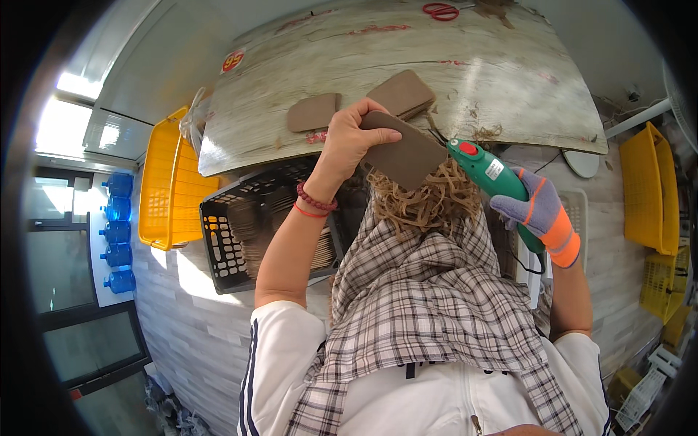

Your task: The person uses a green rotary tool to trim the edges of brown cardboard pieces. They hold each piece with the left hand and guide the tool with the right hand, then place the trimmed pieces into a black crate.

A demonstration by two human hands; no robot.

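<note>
My left hand (pixel 347 144), bare and with a red bead bracelet at the wrist, pinches a flat brown slab (pixel 408 161) with one rounded end. The slab is tilted above my lap, near the table's front edge. Wrapped in a grey and orange glove, my right hand (pixel 536 207) grips a green handheld power tool (pixel 486 168) with a red switch. Its thin dark tip is close to the slab's upper right edge; whether they touch I cannot tell. Curly brown strips (pixel 425 203) are heaped on my checked apron (pixel 436 305) below the slab.
More brown slabs (pixel 313 113) lie on the worn wooden table (pixel 291 65), some stacked (pixel 403 93). Red-handled scissors (pixel 441 11) are at its far edge. A black crate (pixel 218 254) of stacked slabs stands left, beside a yellow basket (pixel 171 200). Yellow crates (pixel 643 192) stand right.
</note>
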